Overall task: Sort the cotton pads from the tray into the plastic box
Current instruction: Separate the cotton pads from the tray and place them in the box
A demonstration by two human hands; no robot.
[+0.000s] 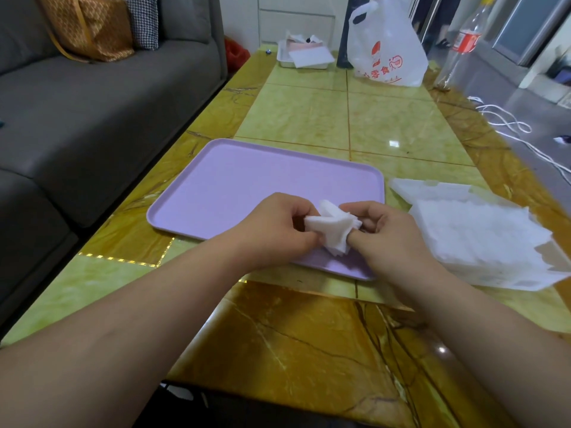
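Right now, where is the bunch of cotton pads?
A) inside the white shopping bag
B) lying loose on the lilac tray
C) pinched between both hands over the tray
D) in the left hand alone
C: the left hand and right hand both pinch the bunch of cotton pads above the lilac tray.

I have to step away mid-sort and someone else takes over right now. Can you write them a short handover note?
Left hand: grips one end of the small bunch of thin white cotton pads.
Right hand: pinches the same bunch from the other side, above the near part of the lilac rectangular plastic tray.
Clear plastic box: right of the tray, holding a stack of white pads.
Done: no loose pads show on the tray's visible surface.
Left: put the held bunch into the box.
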